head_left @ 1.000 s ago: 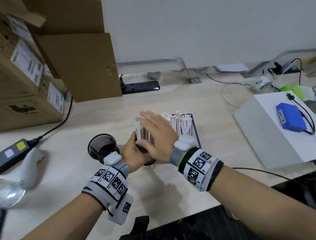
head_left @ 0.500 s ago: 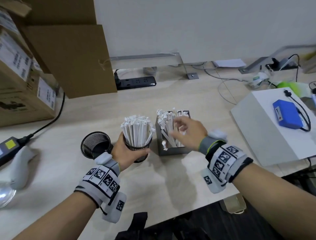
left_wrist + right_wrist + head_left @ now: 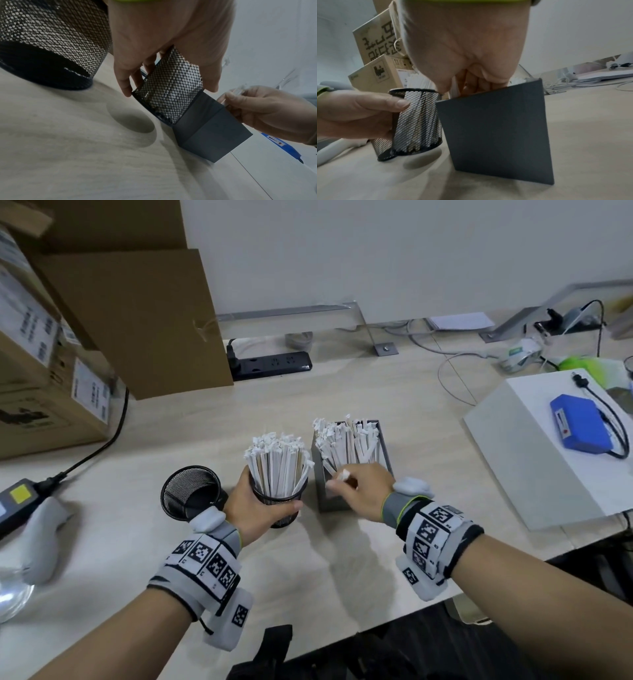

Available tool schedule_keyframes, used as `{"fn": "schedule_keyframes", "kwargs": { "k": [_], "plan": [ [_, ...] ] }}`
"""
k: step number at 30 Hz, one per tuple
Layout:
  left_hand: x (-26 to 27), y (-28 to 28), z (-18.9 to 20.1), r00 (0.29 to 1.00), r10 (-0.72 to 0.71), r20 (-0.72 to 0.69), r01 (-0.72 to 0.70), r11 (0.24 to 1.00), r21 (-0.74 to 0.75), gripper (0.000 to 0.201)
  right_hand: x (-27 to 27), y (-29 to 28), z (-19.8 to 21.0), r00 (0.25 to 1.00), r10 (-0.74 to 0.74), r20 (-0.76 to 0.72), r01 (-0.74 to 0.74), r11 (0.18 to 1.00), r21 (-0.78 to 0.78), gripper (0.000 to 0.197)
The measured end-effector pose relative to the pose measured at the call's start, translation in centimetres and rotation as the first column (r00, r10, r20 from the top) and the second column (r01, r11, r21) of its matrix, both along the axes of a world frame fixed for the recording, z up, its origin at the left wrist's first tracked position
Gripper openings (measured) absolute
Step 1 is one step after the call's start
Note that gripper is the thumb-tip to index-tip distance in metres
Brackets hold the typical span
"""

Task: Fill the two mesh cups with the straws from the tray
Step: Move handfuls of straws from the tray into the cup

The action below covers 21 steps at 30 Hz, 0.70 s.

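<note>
Straws (image 3: 346,445) stand packed on end in the grey tray (image 3: 385,446) at mid-table, and many more already fill the near cup (image 3: 277,501), which the left hand (image 3: 251,508) grips around its mesh wall and holds tipped, its base off the table in both wrist views. The right hand (image 3: 363,491) is curled at the tray's near edge, pinching what looks like one or a few straws (image 3: 343,474) between thumb and fingers. The second cup (image 3: 191,491) stands just left, with no straws showing in it. The near cup looks close to full, its straws fanning outward at the rim, so forcing more in could splay them over the side or knock some out, more so while the cup is tilted and lifted. Pulling from a tightly packed tray may drag neighbouring straws up and scatter them on the table (image 3: 308,570). The light tray could also slide or tip under the tug, since neither hand holds it down.
</note>
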<state>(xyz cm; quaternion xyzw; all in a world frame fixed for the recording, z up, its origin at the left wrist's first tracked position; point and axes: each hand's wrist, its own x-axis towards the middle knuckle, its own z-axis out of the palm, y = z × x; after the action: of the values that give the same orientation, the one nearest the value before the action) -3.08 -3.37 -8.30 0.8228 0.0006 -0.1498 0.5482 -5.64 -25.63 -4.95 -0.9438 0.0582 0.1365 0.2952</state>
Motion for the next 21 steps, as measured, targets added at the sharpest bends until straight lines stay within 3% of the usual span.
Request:
{"fn": "schedule_keyframes", "kwargs": {
  "k": [5, 10, 16, 21],
  "plan": [
    [0.5, 0.1, -0.2, 1.0, -0.006, -0.002, 0.006, 1.0, -0.001, 0.09, 2.2, -0.4, 0.8, 0.982, -0.137, 0.132, 0.143, 0.989, -0.041, 0.035],
    [0.7, -0.2, 0.1, 1.0, -0.01, 0.0, 0.01, 1.0, 0.006, 0.089, 3.0, 0.7, -0.1, 0.968, -0.229, -0.105, 0.181, 0.921, -0.345, 0.063],
    [0.4, -0.4, 0.2, 1.0, -0.003, 0.002, 0.003, 0.999, 0.05, 0.083, 4.0, 1.8, -0.5, 0.934, -0.316, -0.169, 0.271, 0.932, -0.242, 0.047],
    [0.0, -0.5, 0.2, 1.0, -0.002, -0.006, 0.002, 0.999, 0.041, 0.087, 3.0, 1.4, 0.4, 0.946, -0.273, -0.176, 0.237, 0.951, -0.2, 0.068]
  ]
}}
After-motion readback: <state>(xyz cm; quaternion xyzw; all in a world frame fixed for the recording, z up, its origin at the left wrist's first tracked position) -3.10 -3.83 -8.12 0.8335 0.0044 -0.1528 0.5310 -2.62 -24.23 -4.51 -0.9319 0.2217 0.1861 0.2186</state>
